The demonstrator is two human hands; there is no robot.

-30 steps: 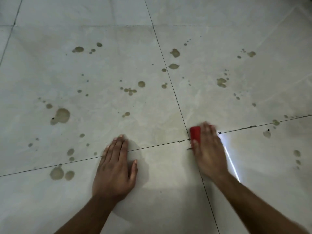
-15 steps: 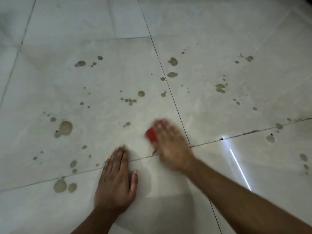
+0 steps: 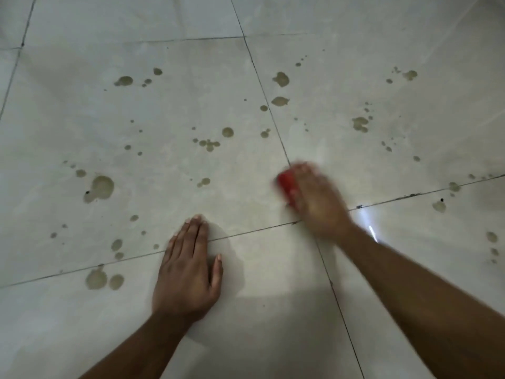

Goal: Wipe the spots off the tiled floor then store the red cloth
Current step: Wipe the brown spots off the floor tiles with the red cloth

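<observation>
Far left of the tiled floor (image 3: 68,337): biggest spot (image 3: 100,187) on the upper-left tile, pair of blots (image 3: 103,280) just below the grout line, small ones scattered between. None of these wiped yet, I judge.

My left hand (image 3: 188,272) is flat on the floor, palm down, fingers (image 3: 191,231) straight and together, thumb out to the right, holding nothing, just bracing. Fingertips sit right at the horizontal grout line.

Centre: a small cluster of spots (image 3: 209,144) lies up and to the left of the cloth, nearer to my right hand than to the left one.

My right hand (image 3: 317,203) is blurred, pressing down on the red cloth (image 3: 287,187), fingers spread over it. Cloth pokes out on the hand's left edge, the rest hidden underneath; its shape I cannot tell. It sits close to where the grout lines cross, on the upper-right tile.

Right: more spots up-right (image 3: 360,124) and far right along the grout (image 3: 438,206), apart from the cloth.

Key relation: cloth is under my right fingers, dirt lies ahead and to both sides. Task is early; storing comes much later.
</observation>
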